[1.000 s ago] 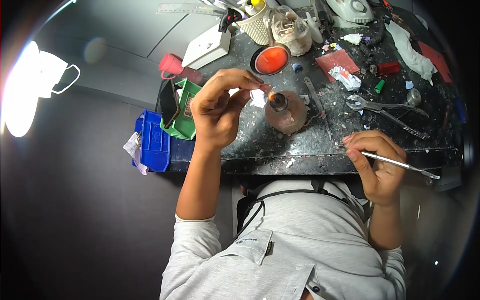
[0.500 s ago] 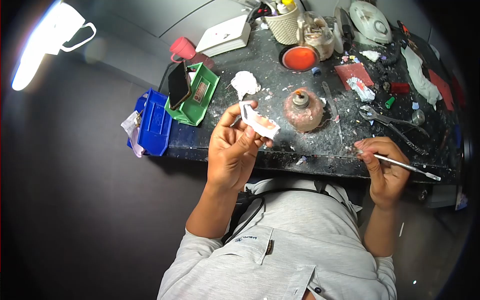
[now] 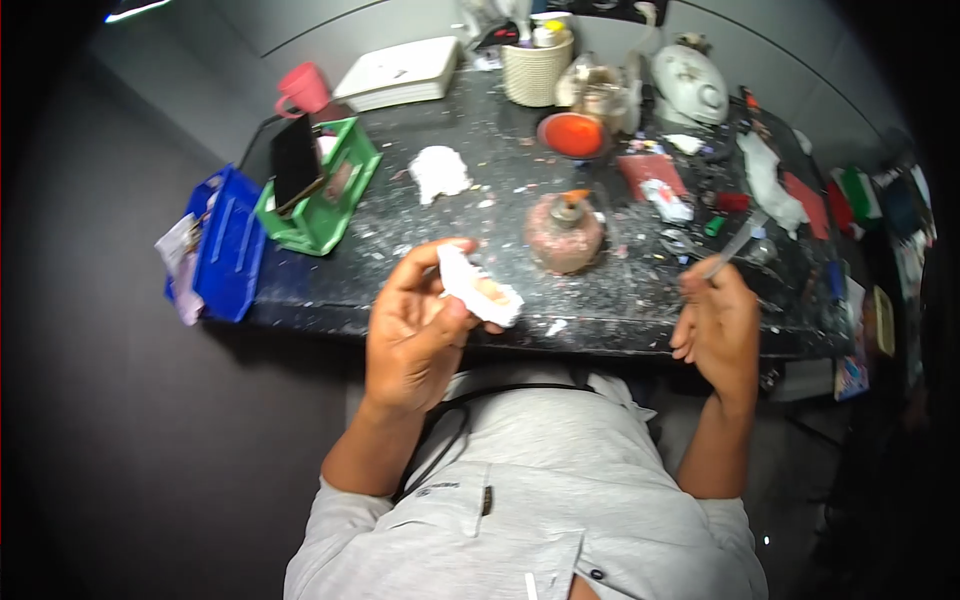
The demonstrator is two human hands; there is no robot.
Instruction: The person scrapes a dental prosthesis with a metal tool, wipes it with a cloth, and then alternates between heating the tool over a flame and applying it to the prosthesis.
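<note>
My left hand [image 3: 412,335] is closed on a white plaster dental cast [image 3: 476,288] with a pinkish patch along its inner side, held above the table's front edge. My right hand [image 3: 724,325] grips a slim metal wax spatula [image 3: 740,243] between thumb and fingers; its visible end points up and away from me. Motion blurs the tool, and part of it is hidden by the fingers. Between the hands, further back, stands a round spirit lamp [image 3: 563,240] with an orange flame [image 3: 576,196] at its wick.
Behind the lamp sits a dish of red wax [image 3: 573,134]. A white lump [image 3: 439,174] lies left of it. Green [image 3: 335,200] and blue [image 3: 232,250] bins stand at the left, a phone [image 3: 297,165] on the green one. Pliers [image 3: 685,242] and scraps litter the right.
The right hand has turned and risen, so the spatula now points up and away instead of toward the lower right. The left hand still holds the cast. The whole view has shifted.
</note>
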